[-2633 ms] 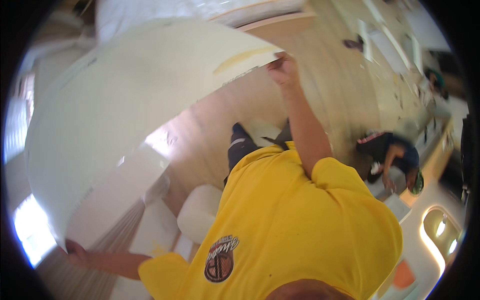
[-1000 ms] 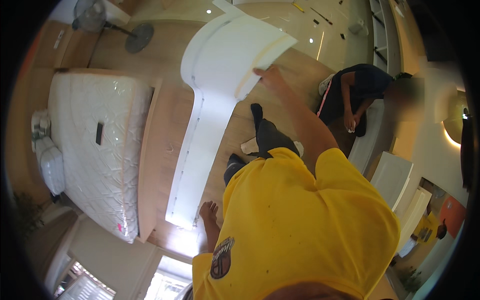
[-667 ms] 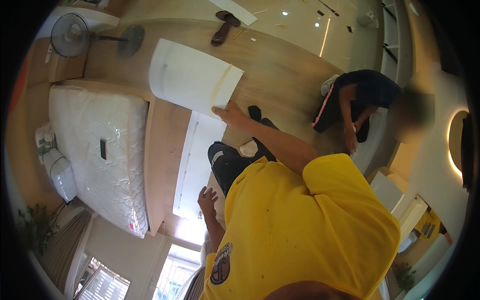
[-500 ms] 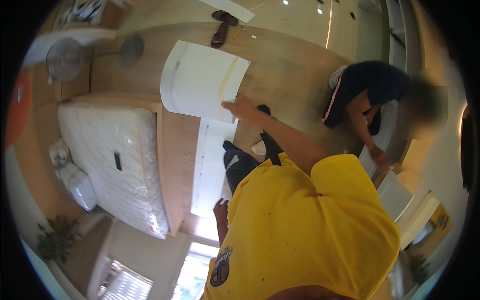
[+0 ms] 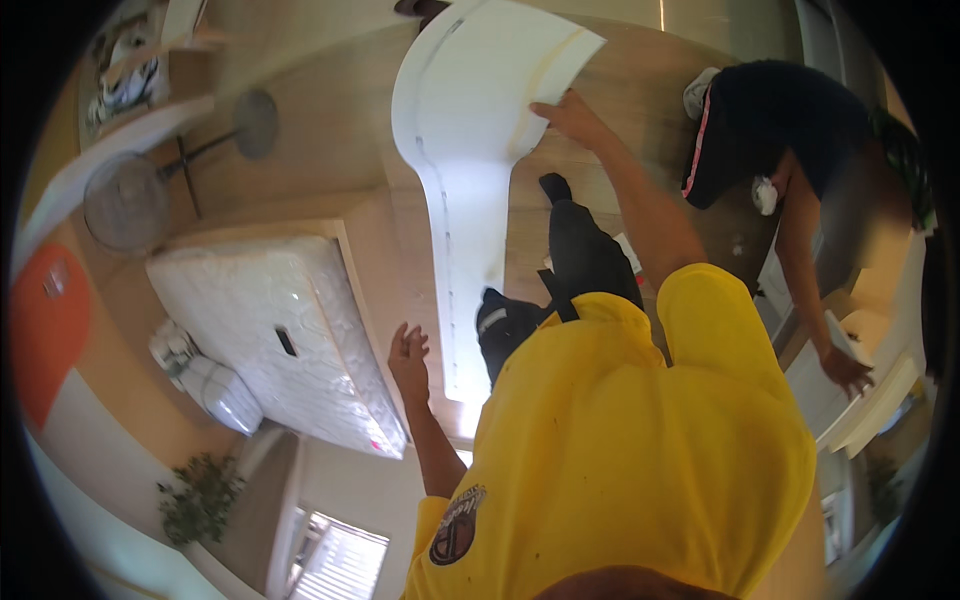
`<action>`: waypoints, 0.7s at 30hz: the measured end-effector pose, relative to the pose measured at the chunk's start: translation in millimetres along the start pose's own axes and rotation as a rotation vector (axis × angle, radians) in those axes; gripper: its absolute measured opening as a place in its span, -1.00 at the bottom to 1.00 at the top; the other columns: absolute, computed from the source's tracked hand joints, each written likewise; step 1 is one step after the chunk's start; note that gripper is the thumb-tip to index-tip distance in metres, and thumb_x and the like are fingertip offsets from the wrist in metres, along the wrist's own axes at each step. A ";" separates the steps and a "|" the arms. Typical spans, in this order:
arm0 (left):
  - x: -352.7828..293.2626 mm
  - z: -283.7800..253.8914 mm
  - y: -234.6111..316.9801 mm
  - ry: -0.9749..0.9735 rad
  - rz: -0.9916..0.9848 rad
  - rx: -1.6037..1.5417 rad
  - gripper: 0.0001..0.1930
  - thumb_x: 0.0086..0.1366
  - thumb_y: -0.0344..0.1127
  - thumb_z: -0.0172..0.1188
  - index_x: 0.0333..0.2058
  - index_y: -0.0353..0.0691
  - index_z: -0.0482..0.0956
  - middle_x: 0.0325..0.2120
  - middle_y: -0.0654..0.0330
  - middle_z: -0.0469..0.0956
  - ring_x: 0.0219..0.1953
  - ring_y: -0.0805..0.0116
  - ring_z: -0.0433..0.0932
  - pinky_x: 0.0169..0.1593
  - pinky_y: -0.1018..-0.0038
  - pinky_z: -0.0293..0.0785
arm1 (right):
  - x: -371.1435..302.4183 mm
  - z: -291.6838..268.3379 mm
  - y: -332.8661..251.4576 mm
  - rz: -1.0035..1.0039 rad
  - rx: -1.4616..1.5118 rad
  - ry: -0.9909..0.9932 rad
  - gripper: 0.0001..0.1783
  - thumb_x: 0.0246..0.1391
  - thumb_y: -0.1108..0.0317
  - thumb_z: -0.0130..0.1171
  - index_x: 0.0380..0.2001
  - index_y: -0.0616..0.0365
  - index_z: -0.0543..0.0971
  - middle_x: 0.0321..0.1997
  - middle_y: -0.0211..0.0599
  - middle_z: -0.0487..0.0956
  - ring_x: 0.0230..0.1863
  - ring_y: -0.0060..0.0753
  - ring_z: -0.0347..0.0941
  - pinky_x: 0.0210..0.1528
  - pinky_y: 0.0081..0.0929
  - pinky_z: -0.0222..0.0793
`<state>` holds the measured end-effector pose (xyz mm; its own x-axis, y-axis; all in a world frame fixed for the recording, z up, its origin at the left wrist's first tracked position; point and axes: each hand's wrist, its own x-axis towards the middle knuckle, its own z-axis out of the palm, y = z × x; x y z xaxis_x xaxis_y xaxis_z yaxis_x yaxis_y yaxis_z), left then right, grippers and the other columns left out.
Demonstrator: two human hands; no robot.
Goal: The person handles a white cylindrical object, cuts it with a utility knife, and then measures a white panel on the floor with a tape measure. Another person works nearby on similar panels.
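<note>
A long, flexible white sheet (image 5: 470, 190) stretches from the upper middle of the head view down past my feet. Its far part is lifted and curved. A yellowish strip shows near the right edge, and a broken dark line follows the left side. My right hand (image 5: 572, 115) is closed on that right edge, thumb on top. My left hand (image 5: 408, 365) is held out beside the sheet's near part, apart from it, fingers spread with nothing in them. My dark-socked foot (image 5: 497, 325) is close to the sheet's near part, and I cannot tell whether it touches it.
On the left lies a plastic-wrapped mattress (image 5: 275, 330) on a wooden base, with a small black object (image 5: 286, 341) on top. A standing fan (image 5: 130, 200) is beyond it. To the right a person in dark clothes (image 5: 800, 130) bends over, one hand (image 5: 845, 370) reaching toward white panels.
My right hand has moved farther away and right, carrying the sheet's lifted end with it. My left hand has risen into view with fingers spreading. The person at right has shifted position.
</note>
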<state>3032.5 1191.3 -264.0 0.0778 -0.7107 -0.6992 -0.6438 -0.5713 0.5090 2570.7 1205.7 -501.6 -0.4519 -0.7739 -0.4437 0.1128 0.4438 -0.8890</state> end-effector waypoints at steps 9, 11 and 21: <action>-42.8 -10.3 -157.5 0.060 -0.469 -0.079 -0.52 0.27 -0.35 0.18 0.14 -0.38 0.42 -0.29 0.07 0.61 -0.25 0.36 0.59 -0.32 0.46 0.52 | 29.7 -41.9 -87.1 0.167 -0.161 0.141 -0.63 0.07 0.28 0.28 -0.22 0.46 0.60 -0.31 -0.08 0.64 -0.28 -0.35 0.52 -0.17 -0.33 0.43; -48.3 -6.9 -187.4 -0.021 -0.516 -0.020 -0.52 0.27 -0.35 0.18 0.15 -0.37 0.42 -0.28 0.08 0.61 -0.26 0.37 0.59 -0.33 0.47 0.51 | 38.6 -49.5 -90.9 0.141 -0.186 0.159 -0.63 0.07 0.30 0.29 -0.21 0.47 0.59 -0.30 -0.10 0.64 -0.29 -0.34 0.50 -0.20 -0.33 0.42; 94.5 -80.1 -172.0 -0.290 -0.280 0.212 -0.52 0.25 -0.37 0.17 0.15 -0.31 0.41 -0.27 0.14 0.60 -0.31 0.40 0.57 -0.38 0.54 0.48 | 34.7 4.2 -30.4 0.284 0.264 0.473 -0.60 0.07 0.39 0.29 -0.06 0.39 0.51 -0.14 -0.11 0.62 -0.25 -0.26 0.55 -0.20 -0.23 0.48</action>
<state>3211.6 1189.5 -377.4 0.0738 -0.3792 -0.9224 -0.7725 -0.6066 0.1876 2555.3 1163.4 -490.4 -0.7088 -0.3303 -0.6232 0.4750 0.4296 -0.7680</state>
